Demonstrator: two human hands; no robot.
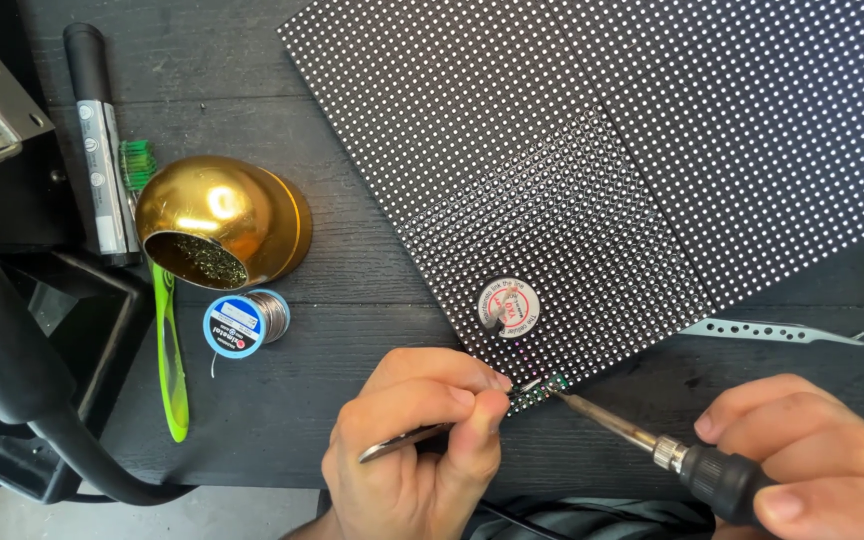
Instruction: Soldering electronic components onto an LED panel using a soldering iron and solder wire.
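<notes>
Left hand (412,440) fingers pinching tweezers (407,443) at LED panel (552,230) corner, right hand (812,450) fingers gripping iron (652,448), tip prob touching the edge.

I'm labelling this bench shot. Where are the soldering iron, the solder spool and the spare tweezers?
soldering iron (722,478): head view, black handle near the collar.
solder spool (238,325): head view, blue label face.
spare tweezers (777,330): head view, mid-shaft, right of the panel.

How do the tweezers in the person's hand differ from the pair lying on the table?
The held tweezers are pinched in the left hand, tips at the panel corner; the spare tweezers lie untouched beside the panel. The spare pair shows holes and a curved tip; the held pair is mostly hidden. Both are metal.
</notes>
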